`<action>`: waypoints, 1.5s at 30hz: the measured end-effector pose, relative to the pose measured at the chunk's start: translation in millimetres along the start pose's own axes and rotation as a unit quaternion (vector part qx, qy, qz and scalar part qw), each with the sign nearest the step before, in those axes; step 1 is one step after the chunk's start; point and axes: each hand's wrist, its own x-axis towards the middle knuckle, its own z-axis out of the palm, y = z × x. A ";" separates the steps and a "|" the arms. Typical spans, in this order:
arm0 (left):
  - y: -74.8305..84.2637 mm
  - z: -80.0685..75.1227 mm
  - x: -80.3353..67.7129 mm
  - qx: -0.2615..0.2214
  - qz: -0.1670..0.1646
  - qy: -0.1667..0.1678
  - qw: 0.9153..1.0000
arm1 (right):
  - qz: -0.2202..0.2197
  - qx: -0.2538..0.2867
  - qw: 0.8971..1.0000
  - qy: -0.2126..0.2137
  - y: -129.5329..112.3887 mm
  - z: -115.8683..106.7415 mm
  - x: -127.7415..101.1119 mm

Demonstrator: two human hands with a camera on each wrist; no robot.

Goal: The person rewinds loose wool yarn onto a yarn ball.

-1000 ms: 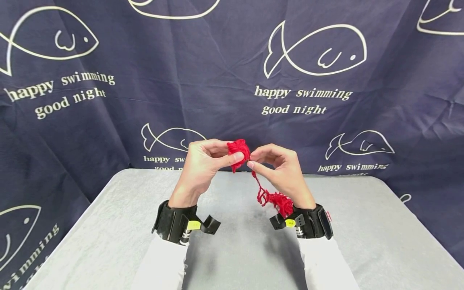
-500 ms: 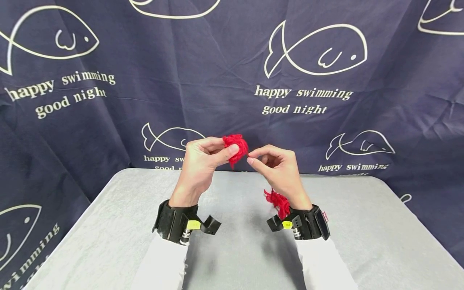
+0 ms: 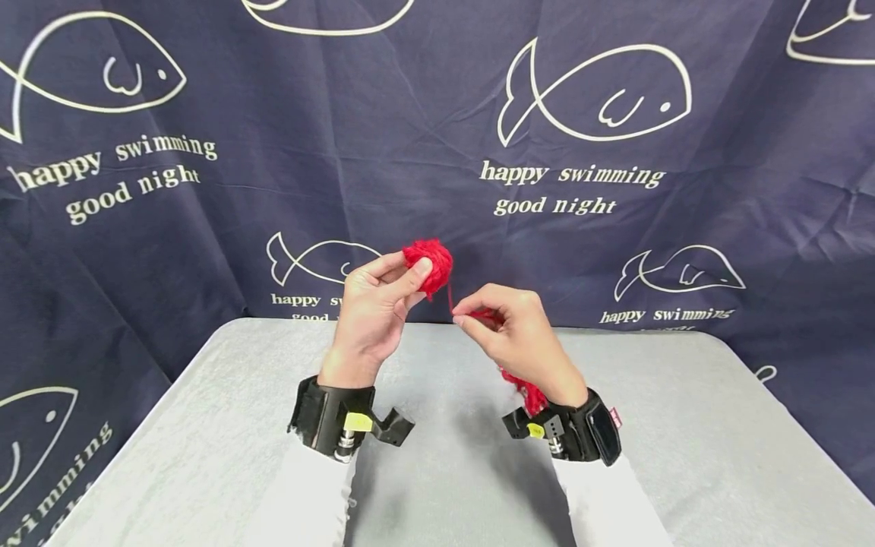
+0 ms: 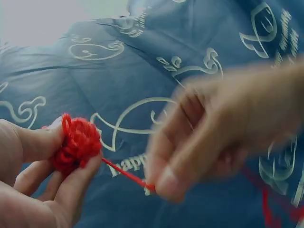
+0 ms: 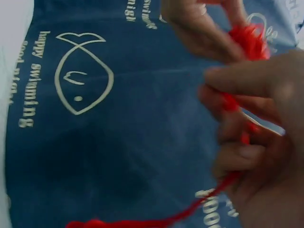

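A small ball of red yarn (image 3: 437,266) is held up by my left hand (image 3: 372,315), thumb on its near side and fingers behind. From the ball a strand (image 4: 126,174) runs taut to my right hand (image 3: 516,327), which pinches it between thumb and forefinger. In the right wrist view more yarn (image 5: 199,202) passes through the curled fingers of that hand and trails away below. A loose heap of red yarn (image 3: 529,395) shows on the table, partly hidden behind the right wrist.
Both hands are above the far part of a grey table (image 3: 437,456). Behind it hangs a dark blue cloth (image 3: 424,152) with white fish and lettering. Black camera straps (image 3: 335,418) wrap both wrists, their small mounts jutting inward.
My left hand has lifted the yarn ball up and slightly left. The right hand has moved down and a little left, and the strand between them is longer.
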 end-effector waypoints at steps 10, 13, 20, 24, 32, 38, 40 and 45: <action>-4.8 8.2 -5.6 0.332 0.163 -0.031 0.929 | -0.085 -0.011 0.995 -0.040 -27.9 -20.6 0.5; 2.5 15.4 -11.0 0.374 0.132 -0.068 0.916 | -0.108 0.022 0.994 -0.011 -40.6 -27.2 4.0; 4.6 20.5 -14.4 0.388 0.053 -0.139 0.910 | -0.076 0.124 0.988 0.060 -38.7 -35.0 3.9; -5.7 14.4 -11.3 0.351 0.012 -0.178 0.919 | -0.051 0.153 0.981 0.104 -28.2 -36.8 2.1; -23.1 8.1 -9.3 0.262 -0.061 -0.303 0.914 | -0.027 0.116 0.981 0.155 -15.2 -36.6 1.6; -24.6 9.0 -9.8 0.215 -0.069 -0.317 0.921 | -0.027 0.117 0.978 0.172 -11.8 -39.4 1.3; -22.3 6.1 -8.2 0.183 -0.076 -0.299 0.934 | -0.022 0.114 0.976 0.183 -10.2 -41.6 1.1; -8.7 -4.7 -3.9 0.079 -0.102 -0.246 0.961 | 0.033 0.056 0.977 0.204 12.4 -45.1 -2.1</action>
